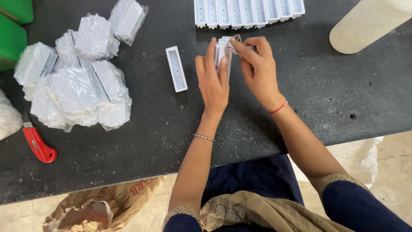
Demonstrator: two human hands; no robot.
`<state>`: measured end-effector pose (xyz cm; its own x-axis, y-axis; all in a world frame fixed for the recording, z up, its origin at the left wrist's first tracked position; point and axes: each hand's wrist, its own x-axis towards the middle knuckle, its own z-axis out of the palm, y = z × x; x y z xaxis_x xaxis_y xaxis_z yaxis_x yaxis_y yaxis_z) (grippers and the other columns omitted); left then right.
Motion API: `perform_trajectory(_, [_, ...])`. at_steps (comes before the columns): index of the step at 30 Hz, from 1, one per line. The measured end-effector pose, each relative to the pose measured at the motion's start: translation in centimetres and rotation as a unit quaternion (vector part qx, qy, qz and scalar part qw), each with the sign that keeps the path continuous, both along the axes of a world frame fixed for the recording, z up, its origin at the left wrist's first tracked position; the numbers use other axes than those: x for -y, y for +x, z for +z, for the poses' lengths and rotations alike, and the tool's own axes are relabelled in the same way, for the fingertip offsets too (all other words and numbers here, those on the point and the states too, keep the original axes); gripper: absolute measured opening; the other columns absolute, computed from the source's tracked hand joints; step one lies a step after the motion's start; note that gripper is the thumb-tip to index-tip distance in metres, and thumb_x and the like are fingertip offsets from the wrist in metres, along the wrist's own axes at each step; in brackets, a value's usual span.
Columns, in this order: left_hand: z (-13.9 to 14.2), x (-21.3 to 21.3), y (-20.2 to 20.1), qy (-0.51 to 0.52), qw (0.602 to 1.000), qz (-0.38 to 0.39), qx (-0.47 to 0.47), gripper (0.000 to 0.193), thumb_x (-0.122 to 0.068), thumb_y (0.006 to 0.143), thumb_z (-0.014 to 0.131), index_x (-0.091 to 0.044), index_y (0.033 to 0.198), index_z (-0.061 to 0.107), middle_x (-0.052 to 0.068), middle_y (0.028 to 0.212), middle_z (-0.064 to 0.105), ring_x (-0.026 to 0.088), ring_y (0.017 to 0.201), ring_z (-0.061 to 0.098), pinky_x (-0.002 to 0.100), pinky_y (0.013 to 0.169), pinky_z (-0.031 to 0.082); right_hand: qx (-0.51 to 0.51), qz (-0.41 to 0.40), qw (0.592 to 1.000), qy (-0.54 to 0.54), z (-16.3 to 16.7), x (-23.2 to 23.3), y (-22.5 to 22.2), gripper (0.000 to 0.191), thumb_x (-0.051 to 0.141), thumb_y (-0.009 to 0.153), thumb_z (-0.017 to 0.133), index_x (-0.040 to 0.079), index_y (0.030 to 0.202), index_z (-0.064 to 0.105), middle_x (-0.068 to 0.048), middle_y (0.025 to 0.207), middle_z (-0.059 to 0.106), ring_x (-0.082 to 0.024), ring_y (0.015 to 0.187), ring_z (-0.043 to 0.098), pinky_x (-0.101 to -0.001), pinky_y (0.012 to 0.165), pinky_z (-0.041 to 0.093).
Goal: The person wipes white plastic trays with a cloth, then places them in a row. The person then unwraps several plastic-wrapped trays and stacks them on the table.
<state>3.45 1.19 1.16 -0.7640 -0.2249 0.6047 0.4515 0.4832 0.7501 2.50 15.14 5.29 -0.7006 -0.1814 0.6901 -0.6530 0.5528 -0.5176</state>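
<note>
Hands: your left hand (213,81) and right hand (257,66) pinch that wrapped white part (223,49); yank hard and it could drop.

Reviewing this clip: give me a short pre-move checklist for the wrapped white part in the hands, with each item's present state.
1. Left hand has a firm hold on the wrapped white part: ok, fingers lie along its side.
2. Right hand has the clear wrap pinched at the top: ok.
3. Wrap fully off the part: not ok, film still covers it.
4. Bare bench beside the loose white tray to set the part down: ok.
5. Row of white trays lined up at the far edge: ok.
6. Red utility knife away from both hands: ok; whether its blade is retracted, cannot tell.
</note>
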Motion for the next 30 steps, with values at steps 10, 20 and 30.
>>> perform_trajectory(10, [-0.3,4.6,-1.7,0.077,0.995,0.057,-0.001,0.044,-0.036,0.116,0.046,-0.014,0.154,0.05,0.007,0.121,0.053,0.02,0.103,0.052,0.035,0.098,0.044,0.02,0.117,0.986,0.121,-0.5,2.7,2.0,0.036,-0.009,0.087,0.066,0.01,0.116,0.074,-0.012,0.115,0.061,-0.032,0.104,0.057,-0.0406,0.091,0.05])
perform_trajectory(20, [-1.2,7.6,-3.2,0.373,0.923,-0.094,-0.011,0.051,-0.036,0.113,0.052,-0.011,0.157,0.043,0.004,0.155,0.048,0.013,0.133,0.052,0.029,0.113,0.042,0.07,0.132,0.979,0.142,-0.9,0.9,-0.1,0.039,-0.009,0.084,0.065,0.013,0.114,0.077,-0.011,0.11,0.063,-0.032,0.104,0.06,-0.0414,0.093,0.05])
perform_trajectory(30, [-2.7,7.4,-3.5,0.649,0.642,-0.393,0.11,0.046,-0.033,0.117,0.057,0.004,0.145,0.052,0.018,0.132,0.066,0.021,0.094,0.066,0.034,0.074,0.056,0.082,0.069,0.993,0.04,-0.2,-0.3,-0.6,0.041,-0.012,0.091,0.062,0.011,0.122,0.076,-0.011,0.111,0.062,-0.024,0.097,0.064,-0.0352,0.082,0.053])
